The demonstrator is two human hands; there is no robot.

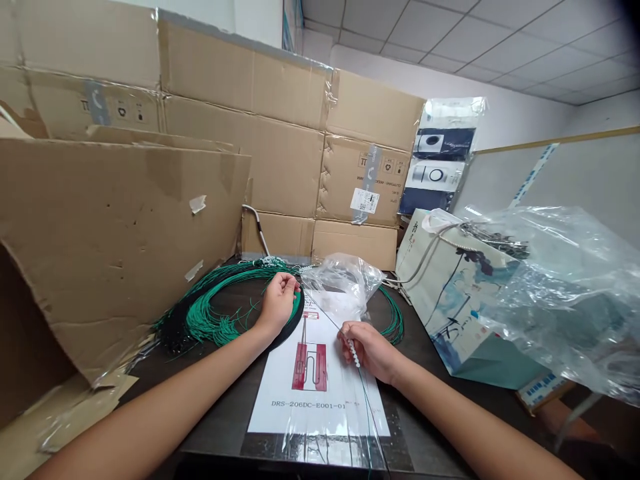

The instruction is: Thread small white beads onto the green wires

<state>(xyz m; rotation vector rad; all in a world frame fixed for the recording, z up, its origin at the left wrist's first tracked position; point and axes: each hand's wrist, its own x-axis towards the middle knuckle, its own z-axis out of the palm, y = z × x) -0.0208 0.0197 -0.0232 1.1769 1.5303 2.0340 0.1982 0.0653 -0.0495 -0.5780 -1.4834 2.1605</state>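
Over the top of a printed sheet (pixel 280 417), my left hand (pixel 281 300) pinches the end of a thin dark wire (pixel 323 310). The wire slants down to my right hand (pixel 364 347), whose fingers are closed around it beside a short row of white beads (pixel 353 353). Below the beads, thin green and dark strands hang over the sheet toward the table's front edge. The sheet shows a red and white diagram and printed lettering. Beside my left hand lies a large coil of green and black wires (pixel 215 313).
A clear plastic bag (pixel 345 277) and a smaller green coil (pixel 393 317) lie behind my right hand. Cardboard panels (pixel 290 153) stand at the back and a big carton (pixel 125 247) at the left. A paper bag (pixel 435 293) with plastic wrap (pixel 565 287) is at the right.
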